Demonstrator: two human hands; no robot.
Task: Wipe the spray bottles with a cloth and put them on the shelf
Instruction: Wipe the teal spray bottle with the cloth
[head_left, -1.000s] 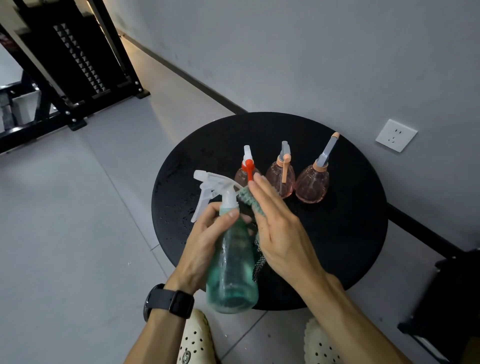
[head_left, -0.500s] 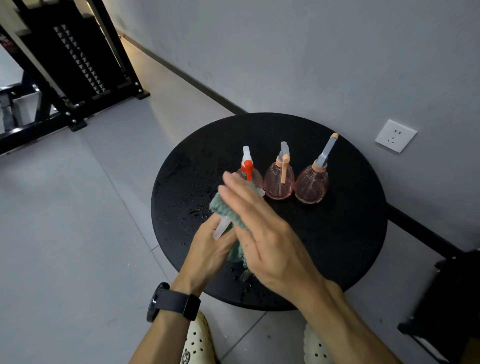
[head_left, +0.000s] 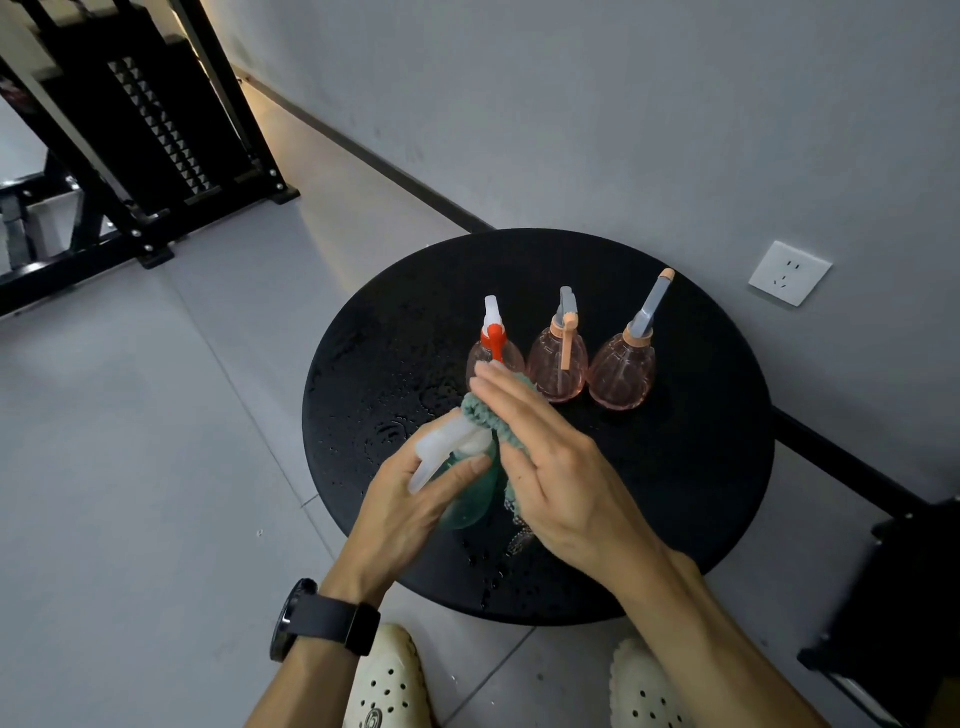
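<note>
My left hand (head_left: 402, 499) grips a teal spray bottle (head_left: 470, 493) with a white trigger head (head_left: 447, 447), held over the near part of a round black table (head_left: 701, 467). My right hand (head_left: 550, 467) presses a green cloth (head_left: 488, 415) against the bottle's right side, fingers fairly straight over the cloth. Three pink bottles stand in a row behind: one with a red and white trigger (head_left: 493, 338), partly hidden by my fingers, one with an orange trigger (head_left: 558, 364), and one with a grey nozzle (head_left: 623, 369).
Water drops lie on the table's wet top. A black metal rack (head_left: 140, 135) stands on the floor at the far left. A grey wall with a white socket (head_left: 789, 273) runs behind the table. A black object (head_left: 893, 597) sits at the right edge.
The teal bottle was tipped down and turned, then came back into sight between my hands. My right hand slid the cloth along the bottle toward its head.
</note>
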